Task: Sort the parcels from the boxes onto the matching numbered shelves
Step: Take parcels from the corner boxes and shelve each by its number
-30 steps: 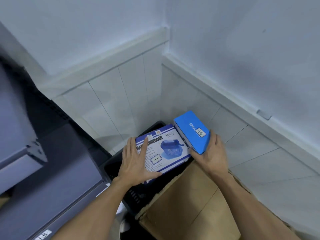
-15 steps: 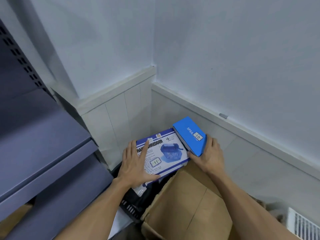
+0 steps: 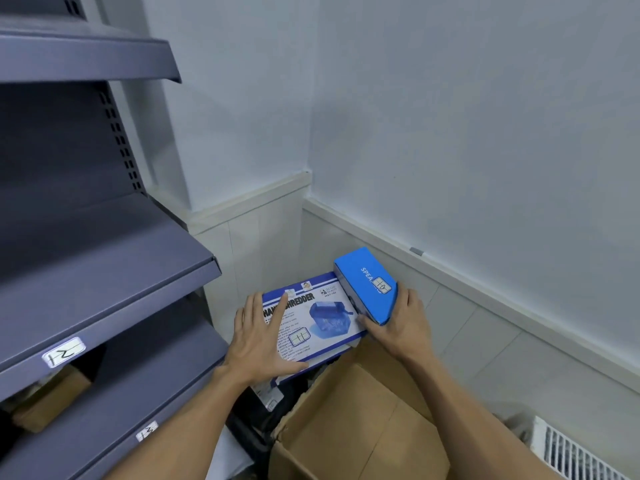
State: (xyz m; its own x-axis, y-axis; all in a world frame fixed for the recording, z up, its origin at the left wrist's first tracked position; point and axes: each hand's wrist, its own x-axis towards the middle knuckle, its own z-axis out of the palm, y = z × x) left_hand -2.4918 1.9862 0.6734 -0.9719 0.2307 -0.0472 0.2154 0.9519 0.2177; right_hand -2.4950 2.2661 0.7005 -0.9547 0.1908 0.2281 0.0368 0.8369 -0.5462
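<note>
A white vent grille (image 3: 575,452) lies near the tiled wall (image 3: 485,341).

A small stockroom is shown: dark grey metal shelves (image 3: 104,271) with perforated uprights are marked with white handwritten number labels (image 3: 64,351). An open brown cardboard box (image 3: 363,427) is placed beside them, in a corner of bare white walls (image 3: 450,116).

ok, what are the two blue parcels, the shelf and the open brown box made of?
Hand shredder box: printed paperboard, slightly glossy, with colour print and sharp folded edges.
Blue SPEA box: also paperboard by the look, smooth satin blue with crisp corners.
Shelf: probably painted or powder-coated sheet steel, matte grey-blue, with a folded front lip and a slotted upright.
Open carton: plain corrugated cardboard, matte brown, with creased flaps.
</note>
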